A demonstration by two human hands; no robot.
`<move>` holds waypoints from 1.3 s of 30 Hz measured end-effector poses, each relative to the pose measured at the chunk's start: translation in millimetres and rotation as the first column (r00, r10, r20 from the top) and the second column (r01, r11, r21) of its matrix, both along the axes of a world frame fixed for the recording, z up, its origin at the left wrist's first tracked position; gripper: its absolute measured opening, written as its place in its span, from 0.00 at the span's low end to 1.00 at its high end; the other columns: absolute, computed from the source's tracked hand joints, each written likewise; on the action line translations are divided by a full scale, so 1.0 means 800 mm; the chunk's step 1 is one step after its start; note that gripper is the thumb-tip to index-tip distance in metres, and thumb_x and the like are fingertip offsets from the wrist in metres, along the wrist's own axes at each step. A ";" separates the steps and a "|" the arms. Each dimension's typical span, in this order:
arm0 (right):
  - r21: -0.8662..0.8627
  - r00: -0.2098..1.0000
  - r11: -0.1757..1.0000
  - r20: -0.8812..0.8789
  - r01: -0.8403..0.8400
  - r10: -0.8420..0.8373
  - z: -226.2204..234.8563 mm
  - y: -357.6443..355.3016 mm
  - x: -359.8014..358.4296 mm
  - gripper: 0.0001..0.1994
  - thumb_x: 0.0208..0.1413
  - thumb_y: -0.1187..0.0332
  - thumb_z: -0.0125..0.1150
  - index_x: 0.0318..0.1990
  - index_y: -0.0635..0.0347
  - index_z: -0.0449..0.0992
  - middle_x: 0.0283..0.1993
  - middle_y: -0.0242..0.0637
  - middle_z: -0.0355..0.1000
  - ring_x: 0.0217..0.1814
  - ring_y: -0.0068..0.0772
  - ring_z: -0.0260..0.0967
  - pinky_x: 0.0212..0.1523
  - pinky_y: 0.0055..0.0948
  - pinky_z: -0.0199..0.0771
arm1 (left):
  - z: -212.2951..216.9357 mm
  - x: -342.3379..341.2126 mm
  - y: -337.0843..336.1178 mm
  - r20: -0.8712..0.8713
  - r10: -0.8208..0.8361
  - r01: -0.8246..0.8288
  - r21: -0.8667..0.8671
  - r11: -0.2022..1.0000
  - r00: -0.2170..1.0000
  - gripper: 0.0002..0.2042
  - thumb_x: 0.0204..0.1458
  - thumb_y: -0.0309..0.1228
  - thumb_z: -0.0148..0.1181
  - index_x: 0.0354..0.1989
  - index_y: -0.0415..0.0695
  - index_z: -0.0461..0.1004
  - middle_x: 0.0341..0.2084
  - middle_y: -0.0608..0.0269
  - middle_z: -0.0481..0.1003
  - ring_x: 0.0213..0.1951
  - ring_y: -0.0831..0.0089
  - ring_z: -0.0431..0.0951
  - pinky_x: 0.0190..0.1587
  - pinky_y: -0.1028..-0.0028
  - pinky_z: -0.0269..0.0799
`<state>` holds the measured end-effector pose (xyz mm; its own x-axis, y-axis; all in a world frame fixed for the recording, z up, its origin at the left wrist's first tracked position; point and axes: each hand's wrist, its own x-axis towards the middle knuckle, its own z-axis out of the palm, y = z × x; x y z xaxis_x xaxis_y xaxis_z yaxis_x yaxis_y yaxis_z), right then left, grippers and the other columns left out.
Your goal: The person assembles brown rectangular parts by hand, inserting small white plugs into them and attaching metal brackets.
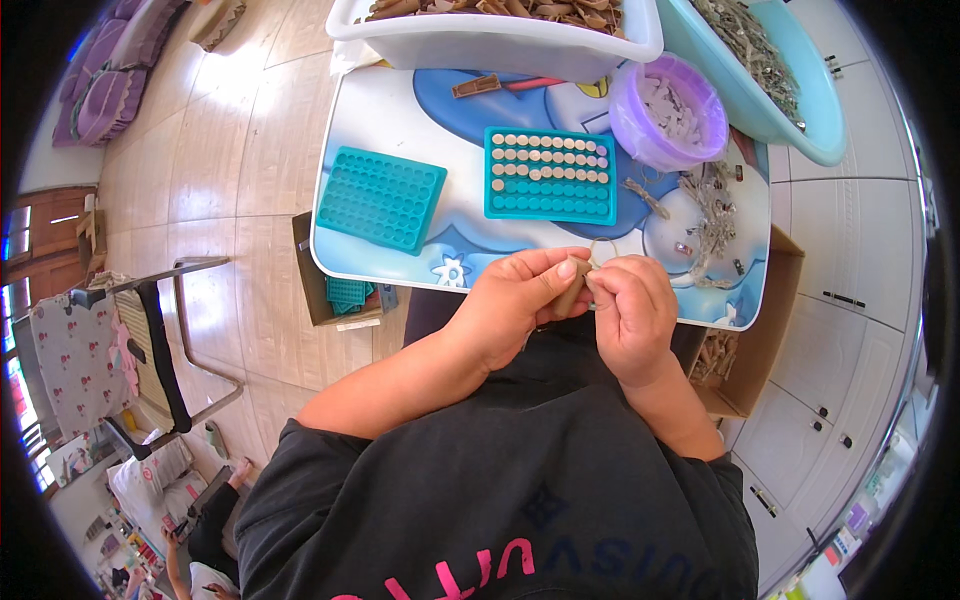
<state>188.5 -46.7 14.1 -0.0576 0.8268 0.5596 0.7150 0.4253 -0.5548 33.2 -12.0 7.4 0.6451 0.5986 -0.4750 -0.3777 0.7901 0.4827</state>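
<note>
Left hand [520, 290] and right hand [637, 310] are pinching a brown piece [571, 292], a tray [540, 218] beyond them holding discs [534, 156].

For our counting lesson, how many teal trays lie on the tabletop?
2: the left tray, which looks unfilled, and the right tray, nearer the middle and partly filled with pale discs. Both are in plain view.

My left hand [522, 292] and right hand [637, 308] partly hide the brown piece [572, 290] between them; ahead of them, the white tub [500, 52] is cut off at the top.
</note>
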 end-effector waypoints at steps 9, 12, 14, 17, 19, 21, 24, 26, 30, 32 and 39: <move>-0.487 0.845 0.846 -0.529 -0.219 -0.085 0.015 -0.003 0.018 0.07 0.50 0.71 0.60 0.34 0.64 0.74 0.32 0.39 0.69 0.31 0.32 0.67 0.34 0.28 0.66 | 0.015 -0.007 0.004 -0.010 -0.148 0.148 0.027 0.989 0.989 0.24 0.58 0.34 0.49 0.60 0.35 0.54 0.40 0.55 0.72 0.36 0.69 0.77 0.40 0.72 0.75; -0.417 0.741 0.785 -0.667 -0.459 0.078 0.004 -0.005 0.027 0.09 0.53 0.67 0.58 0.34 0.65 0.74 0.32 0.36 0.68 0.34 0.26 0.64 0.37 0.25 0.64 | 0.021 -0.008 0.002 0.039 -0.207 0.206 0.037 0.978 0.977 0.26 0.58 0.35 0.50 0.60 0.36 0.52 0.42 0.55 0.71 0.37 0.68 0.77 0.40 0.72 0.76; -0.428 0.721 0.764 -0.690 -0.483 0.070 0.005 -0.013 0.030 0.10 0.54 0.66 0.56 0.34 0.66 0.73 0.33 0.36 0.68 0.34 0.27 0.63 0.37 0.25 0.63 | 0.025 -0.009 -0.004 0.020 -0.201 0.201 0.032 0.979 0.979 0.22 0.58 0.33 0.50 0.58 0.35 0.57 0.41 0.56 0.72 0.37 0.68 0.77 0.39 0.74 0.75; -0.274 0.519 0.872 -0.854 -0.405 -0.027 -0.018 -0.033 0.062 0.13 0.57 0.62 0.51 0.35 0.65 0.72 0.31 0.39 0.66 0.33 0.29 0.62 0.37 0.25 0.61 | 0.021 -0.027 -0.004 -0.497 0.348 0.273 0.805 0.526 0.795 0.12 0.54 0.25 0.54 0.47 0.36 0.70 0.36 0.57 0.77 0.37 0.71 0.77 0.41 0.75 0.71; -0.271 0.435 0.924 -0.890 -0.269 -0.135 -0.007 -0.045 0.106 0.14 0.58 0.60 0.48 0.31 0.64 0.69 0.28 0.38 0.64 0.30 0.30 0.60 0.31 0.26 0.59 | 0.025 -0.056 0.014 -0.453 0.676 0.458 0.869 0.187 0.582 0.09 0.49 0.22 0.57 0.39 0.38 0.74 0.35 0.54 0.76 0.38 0.61 0.76 0.42 0.70 0.70; -0.261 0.386 0.944 -0.907 -0.202 -0.169 -0.002 -0.062 0.170 0.17 0.59 0.57 0.44 0.28 0.62 0.67 0.25 0.37 0.63 0.28 0.28 0.58 0.28 0.26 0.56 | 0.019 -0.087 0.027 -0.441 0.788 0.604 0.789 0.111 0.431 0.10 0.47 0.24 0.58 0.40 0.40 0.74 0.42 0.54 0.74 0.46 0.58 0.72 0.49 0.65 0.65; -0.354 0.264 0.908 -0.875 0.223 -0.406 -0.007 -0.120 0.267 0.17 0.62 0.56 0.40 0.32 0.60 0.69 0.26 0.35 0.65 0.28 0.28 0.60 0.31 0.27 0.58 | 0.008 -0.121 0.036 -0.472 0.851 0.790 0.602 0.118 0.232 0.10 0.46 0.26 0.59 0.39 0.42 0.74 0.44 0.54 0.71 0.49 0.54 0.68 0.51 0.59 0.62; -0.471 0.117 0.734 -0.798 0.489 -0.591 -0.019 -0.166 0.335 0.17 0.59 0.53 0.47 0.34 0.58 0.70 0.28 0.33 0.67 0.30 0.24 0.63 0.33 0.25 0.62 | 0.007 -0.129 0.038 -0.539 0.822 0.804 0.563 0.190 0.182 0.11 0.46 0.28 0.58 0.40 0.43 0.74 0.48 0.54 0.70 0.52 0.52 0.66 0.54 0.57 0.59; -0.621 0.191 0.307 -0.248 0.721 -0.950 -0.059 -0.231 0.412 0.19 0.57 0.50 0.52 0.29 0.59 0.72 0.20 0.31 0.65 0.21 0.21 0.62 0.22 0.20 0.60 | 0.003 -0.125 0.064 -0.552 0.819 0.850 0.496 0.175 0.154 0.14 0.48 0.29 0.56 0.44 0.44 0.73 0.49 0.53 0.69 0.53 0.53 0.66 0.55 0.58 0.58; -0.627 0.243 0.287 -0.157 0.724 -0.957 -0.101 -0.248 0.420 0.20 0.57 0.50 0.52 0.28 0.60 0.72 0.18 0.31 0.64 0.18 0.21 0.60 0.18 0.20 0.58 | -0.002 -0.122 0.084 -0.537 0.832 0.859 0.484 0.167 0.141 0.14 0.50 0.29 0.55 0.46 0.44 0.73 0.50 0.53 0.69 0.53 0.53 0.65 0.55 0.60 0.59; -0.695 0.285 0.153 0.078 0.703 -0.955 -0.175 -0.259 0.430 0.21 0.57 0.52 0.52 0.34 0.65 0.73 0.18 0.31 0.62 0.16 0.21 0.59 0.17 0.22 0.61 | -0.011 -0.114 0.138 -0.500 0.844 0.816 0.560 0.145 0.194 0.16 0.47 0.35 0.59 0.44 0.44 0.73 0.49 0.54 0.70 0.52 0.54 0.66 0.55 0.58 0.58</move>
<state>532.8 -253.9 -126.0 0.9292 0.3234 -0.1789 0.1414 -0.7584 -0.6363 -57.7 98.4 -1.7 0.3544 0.8764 0.3262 0.8344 -0.4539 0.3128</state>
